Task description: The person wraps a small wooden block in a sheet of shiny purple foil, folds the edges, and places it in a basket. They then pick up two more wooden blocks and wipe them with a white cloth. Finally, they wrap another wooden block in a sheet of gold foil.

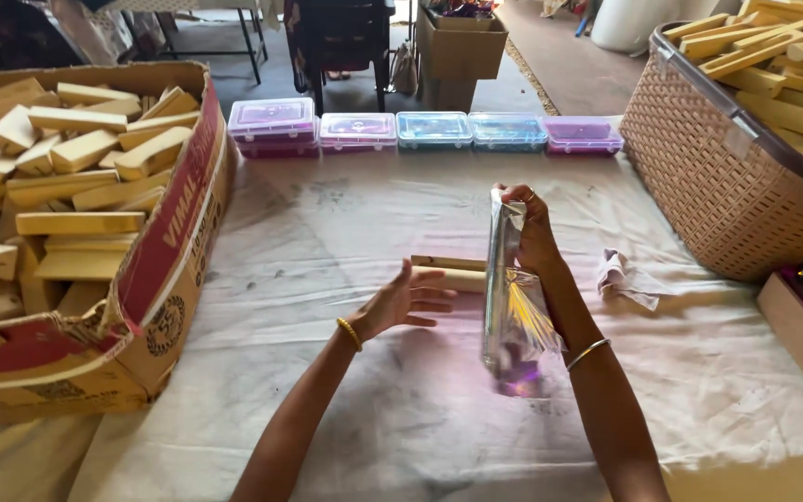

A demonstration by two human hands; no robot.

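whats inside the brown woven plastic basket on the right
The brown woven plastic basket is heaped with pale yellow rectangular bars. Whatever lies beneath the top layer is hidden by its walls.

grey floor [346, 93], dark chair legs [313, 88], cloth-covered table [327, 372], daylight
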